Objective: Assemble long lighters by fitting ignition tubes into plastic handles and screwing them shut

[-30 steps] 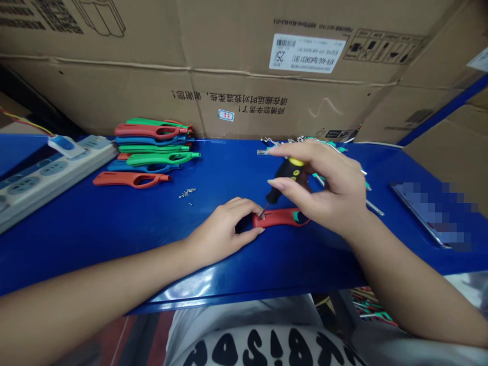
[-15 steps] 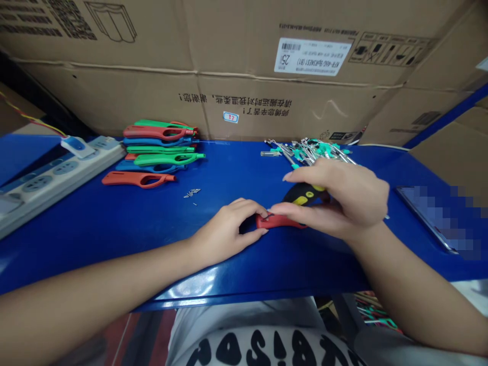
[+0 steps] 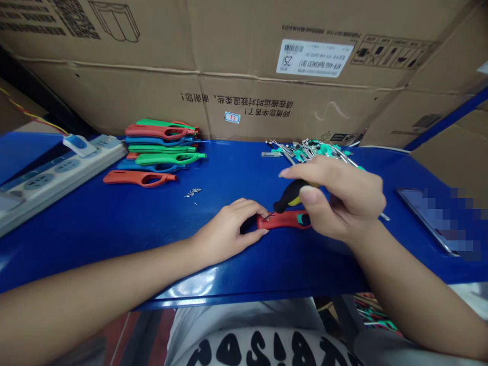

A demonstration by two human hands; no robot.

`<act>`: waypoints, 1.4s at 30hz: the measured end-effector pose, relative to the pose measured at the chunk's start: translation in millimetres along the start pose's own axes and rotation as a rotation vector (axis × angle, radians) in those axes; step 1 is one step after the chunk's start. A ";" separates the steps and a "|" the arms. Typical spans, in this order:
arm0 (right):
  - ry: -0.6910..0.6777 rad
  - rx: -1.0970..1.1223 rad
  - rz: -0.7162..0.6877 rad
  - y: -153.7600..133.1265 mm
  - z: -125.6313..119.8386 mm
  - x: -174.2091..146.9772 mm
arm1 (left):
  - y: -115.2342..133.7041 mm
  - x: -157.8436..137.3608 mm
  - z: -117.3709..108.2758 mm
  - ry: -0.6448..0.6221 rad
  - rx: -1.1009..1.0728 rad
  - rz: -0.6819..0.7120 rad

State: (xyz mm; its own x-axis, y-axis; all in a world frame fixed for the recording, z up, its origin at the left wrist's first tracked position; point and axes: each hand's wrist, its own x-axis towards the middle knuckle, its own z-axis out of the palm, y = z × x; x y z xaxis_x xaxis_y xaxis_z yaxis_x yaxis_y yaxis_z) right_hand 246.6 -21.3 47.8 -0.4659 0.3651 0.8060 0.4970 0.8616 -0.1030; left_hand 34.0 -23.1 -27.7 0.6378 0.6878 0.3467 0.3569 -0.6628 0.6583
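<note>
A red lighter casing [image 3: 285, 219] with a teal part in its trigger opening lies flat near the front middle of the table. My left hand [image 3: 232, 226] pinches its left end between thumb and fingers. Above the casing my right hand [image 3: 339, 198] grips a screwdriver [image 3: 292, 195] with a black and yellow handle. The shaft slants down to the left, and its tip meets the casing beside my left fingertips. Whether a screw sits under the tip I cannot make out. The casing's right end is partly behind my right hand.
Red, green and blue lighter casings [image 3: 163, 158] are piled at the back left. Small metal pins or screws [image 3: 193, 192] lie before them. Metal tubes with teal parts [image 3: 324, 148] heap at the back right. A power strip [image 3: 63, 170], a phone [image 3: 423, 216] and a tall cardboard box [image 3: 236, 46] surround these.
My right thumb has drawn back to the right along the screwdriver handle, uncovering more of the casing and the black handle end. My left hand keeps its hold.
</note>
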 end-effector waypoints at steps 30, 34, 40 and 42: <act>-0.213 0.253 0.295 -3.0 4.3 0.1 | -0.6 0.3 0.5 0.000 0.014 0.001; -0.026 -0.004 0.089 -1.5 6.0 -1.1 | -1.2 0.2 1.3 0.018 0.018 0.028; -0.119 0.166 0.215 -4.7 2.9 0.4 | 0.0 0.5 0.5 -0.009 0.003 -0.014; -0.150 0.213 0.251 -4.5 2.4 0.6 | 0.6 0.6 0.2 -0.013 0.001 -0.019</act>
State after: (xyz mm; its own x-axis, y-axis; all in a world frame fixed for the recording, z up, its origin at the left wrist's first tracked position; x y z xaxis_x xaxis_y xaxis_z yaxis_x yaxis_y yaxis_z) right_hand 242.3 -24.1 47.3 -0.4587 0.6088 0.6473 0.4536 0.7868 -0.4186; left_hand 34.7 -23.2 -27.3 0.6397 0.6962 0.3256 0.3695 -0.6500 0.6640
